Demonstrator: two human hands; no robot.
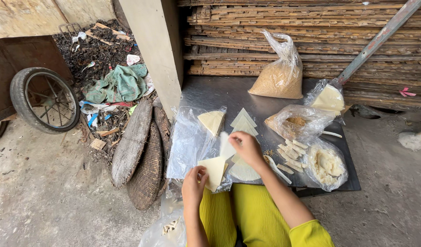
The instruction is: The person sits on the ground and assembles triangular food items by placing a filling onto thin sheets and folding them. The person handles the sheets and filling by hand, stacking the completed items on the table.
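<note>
My left hand [194,182] pinches the near corner of a pale, wedge-shaped wrapper sheet [213,170] at the front of a dark metal table [210,93]. My right hand [248,147] grips the top edge of a second thin wrapper [226,145] and lifts it off the round stack [243,171] beneath. More triangular wrappers [244,121] lie fanned out behind the hands. One cut wedge [212,121] rests on a clear plastic sheet [187,142]. My yellow trousers fill the bottom of the view.
On the table: a tied bag of brown crumbs [279,75], an open bag of crumbs [297,122], a bag of white filling [326,163], rolled sticks [290,153], a white spoon [277,168], a bag with wrappers [328,98]. Woven trays [141,155], a wheel [44,99] and rubbish lie left.
</note>
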